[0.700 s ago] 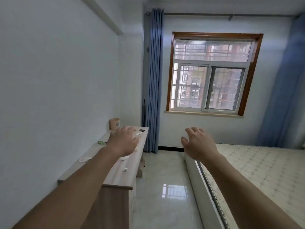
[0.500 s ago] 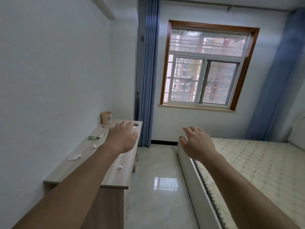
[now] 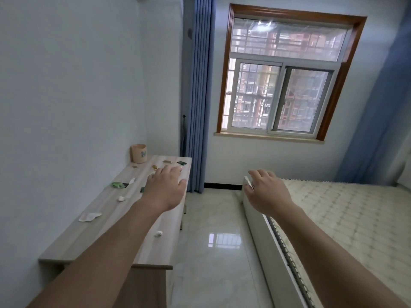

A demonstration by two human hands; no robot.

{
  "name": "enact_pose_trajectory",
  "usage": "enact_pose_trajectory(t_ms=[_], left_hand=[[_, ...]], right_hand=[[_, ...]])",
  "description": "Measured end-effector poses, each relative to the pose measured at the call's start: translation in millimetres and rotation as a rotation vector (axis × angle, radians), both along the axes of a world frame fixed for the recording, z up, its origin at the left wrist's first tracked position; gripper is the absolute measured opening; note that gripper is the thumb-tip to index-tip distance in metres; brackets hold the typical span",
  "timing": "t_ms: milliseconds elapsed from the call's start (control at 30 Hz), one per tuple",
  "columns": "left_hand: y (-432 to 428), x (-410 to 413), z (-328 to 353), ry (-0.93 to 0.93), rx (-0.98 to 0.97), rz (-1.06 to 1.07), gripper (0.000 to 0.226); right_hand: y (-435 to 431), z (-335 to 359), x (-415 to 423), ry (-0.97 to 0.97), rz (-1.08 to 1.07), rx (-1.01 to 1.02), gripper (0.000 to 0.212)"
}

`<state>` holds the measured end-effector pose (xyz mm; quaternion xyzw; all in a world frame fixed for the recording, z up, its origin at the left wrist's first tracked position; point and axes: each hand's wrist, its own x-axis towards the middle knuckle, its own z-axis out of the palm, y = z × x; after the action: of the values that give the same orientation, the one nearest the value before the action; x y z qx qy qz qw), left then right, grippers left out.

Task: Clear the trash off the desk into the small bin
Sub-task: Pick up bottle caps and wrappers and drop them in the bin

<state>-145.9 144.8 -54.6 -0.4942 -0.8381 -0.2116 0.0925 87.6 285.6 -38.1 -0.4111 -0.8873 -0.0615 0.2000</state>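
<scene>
You are standing in a narrow room, looking forward and down over both outstretched bare arms. Your left hand (image 3: 165,187) hovers above the far half of a long wooden desk (image 3: 106,236) that runs along the left wall; its fingers are loosely spread, palm down, holding nothing. Your right hand (image 3: 268,191) floats over the gap between the desk and a bed (image 3: 355,218) on your right, fingers also relaxed and apart, empty.

Trash is scattered along the desk. Nearest you lies a small white crumpled scrap (image 3: 158,233) near the desk's right edge. Farther along, close to the wall side, sits a flat white wrapper (image 3: 90,216), then another small white wad (image 3: 121,198), then a green wrapper (image 3: 119,185). Beyond your left hand are more small bits, including a dark green packet (image 3: 181,162) by the far right corner.

The small bin (image 3: 138,153), tan and cup-shaped, stands upright at the far left corner of the desk, against the wall. A window (image 3: 282,74) and blue curtains (image 3: 199,94) fill the far wall.
</scene>
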Motion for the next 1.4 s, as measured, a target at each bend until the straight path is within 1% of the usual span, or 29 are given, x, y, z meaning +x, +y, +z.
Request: enact_pose_trajectory(t_ms=[267, 367, 567, 767, 1000, 1100, 1200, 1400], left_hand=[[93.8, -15.5, -8.8, 0.055, -0.033, 0.111, 0.045], [130.9, -18.1, -10.6, 0.028, -0.048, 0.147, 0.047], [177.2, -33.7, -16.8, 0.016, -0.044, 0.242, 0.044], [193.6, -77.8, -38.6, -0.026, -0.062, 0.332, 0.047], [207.7, -173.3, -76.4, -0.055, -0.036, 0.415, 0.047], [216.7, -212.3, -96.4, -0.087, -0.013, 0.433, 0.046], [219.1, -238.6, -114.3, -0.116, -0.019, 0.444, 0.044], [197.1, -276.7, -150.3, -0.131, -0.017, 0.572, 0.041]], right_hand=[[117.0, -17.4, -29.5, 0.016, 0.139, -0.012, 0.045], [162.6, -19.2, -37.3, 0.006, 0.185, -0.036, 0.046], [230.4, -23.0, -65.3, -0.018, 0.270, -0.087, 0.040], [261.4, -35.5, -132.6, -0.047, 0.378, -0.121, 0.040], [285.9, -53.1, -239.2, -0.109, 0.470, -0.144, 0.045], [298.5, -67.9, -282.6, -0.139, 0.478, -0.140, 0.042], [305.9, -89.1, -319.1, -0.174, 0.497, -0.162, 0.046], [308.2, -133.2, -389.0, -0.282, 0.601, -0.215, 0.051]])
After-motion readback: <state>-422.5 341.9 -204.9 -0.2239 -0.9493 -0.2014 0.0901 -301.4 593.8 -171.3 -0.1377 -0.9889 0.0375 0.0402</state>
